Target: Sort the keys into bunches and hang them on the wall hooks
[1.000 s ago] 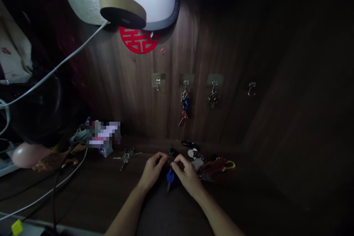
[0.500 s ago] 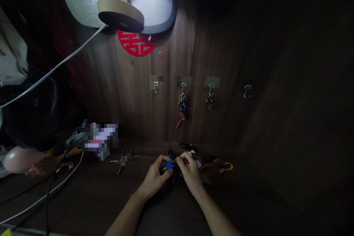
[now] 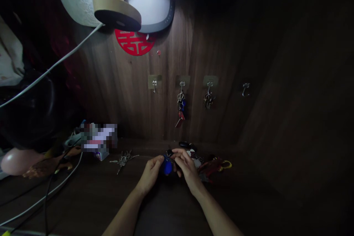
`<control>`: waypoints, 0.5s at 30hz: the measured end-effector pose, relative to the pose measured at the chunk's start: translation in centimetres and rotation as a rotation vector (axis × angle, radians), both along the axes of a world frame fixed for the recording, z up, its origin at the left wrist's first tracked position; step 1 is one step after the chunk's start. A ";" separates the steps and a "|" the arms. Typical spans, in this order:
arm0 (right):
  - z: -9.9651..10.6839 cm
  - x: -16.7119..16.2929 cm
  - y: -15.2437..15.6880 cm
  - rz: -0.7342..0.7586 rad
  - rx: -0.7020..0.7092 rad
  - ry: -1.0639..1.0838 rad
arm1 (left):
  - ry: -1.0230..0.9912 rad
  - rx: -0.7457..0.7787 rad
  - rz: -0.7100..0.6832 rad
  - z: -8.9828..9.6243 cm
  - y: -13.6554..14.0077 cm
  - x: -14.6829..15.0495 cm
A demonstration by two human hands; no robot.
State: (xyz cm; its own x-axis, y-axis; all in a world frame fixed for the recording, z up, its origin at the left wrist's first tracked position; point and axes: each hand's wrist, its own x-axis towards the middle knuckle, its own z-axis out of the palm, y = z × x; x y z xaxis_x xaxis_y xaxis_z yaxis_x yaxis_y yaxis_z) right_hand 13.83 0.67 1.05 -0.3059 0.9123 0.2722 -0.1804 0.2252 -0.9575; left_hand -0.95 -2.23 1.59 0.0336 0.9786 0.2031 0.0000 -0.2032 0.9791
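Note:
Between my two hands hangs a bunch of keys with a blue tag point(image 3: 167, 166), just above the dark wooden shelf. My left hand point(image 3: 151, 171) pinches the bunch from the left, its thumb and fingertip at the top of the blue piece. From the right, my right hand point(image 3: 187, 166) has its fingers curled around the ring side of the same bunch; the exact grip is partly hidden. On the shelf to the left lies a loose ring of silver keys point(image 3: 123, 160). A dark oval fob point(image 3: 184, 144) and a reddish bundle with a yellow loop point(image 3: 217, 165) lie beyond my right hand.
Metal hooks line the wooden back wall: an unused left hook point(image 3: 155, 85), hanging keys with blue and red tags point(image 3: 181, 108), another key bunch point(image 3: 209, 101), and a right hook point(image 3: 245, 89). A lamp point(image 3: 117, 13), caps and a white cable point(image 3: 59, 61) are upper left.
The blue tag has turned to hang downward between my hands. My left hand has shifted slightly left, and the right fingers have spread over the bunch. The view has shifted slightly.

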 end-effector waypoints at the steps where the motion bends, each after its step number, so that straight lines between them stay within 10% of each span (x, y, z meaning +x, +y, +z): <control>1: 0.0 0.0 0.0 0.005 0.018 -0.014 | -0.012 -0.007 0.016 -0.1 0.1 0.0; 15: -0.6 0.0 0.3 -0.250 0.394 -0.282 | -0.064 -0.041 0.096 -0.7 0.7 -0.5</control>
State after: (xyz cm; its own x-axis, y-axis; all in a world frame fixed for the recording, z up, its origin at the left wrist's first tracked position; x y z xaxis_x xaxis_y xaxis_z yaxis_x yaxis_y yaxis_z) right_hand 13.79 0.94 0.47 -0.2034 0.8121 0.5469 0.1762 0.5798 -0.7955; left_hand -1.41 -1.52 0.86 -0.0723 0.9842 0.1615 -0.0455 -0.1650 0.9852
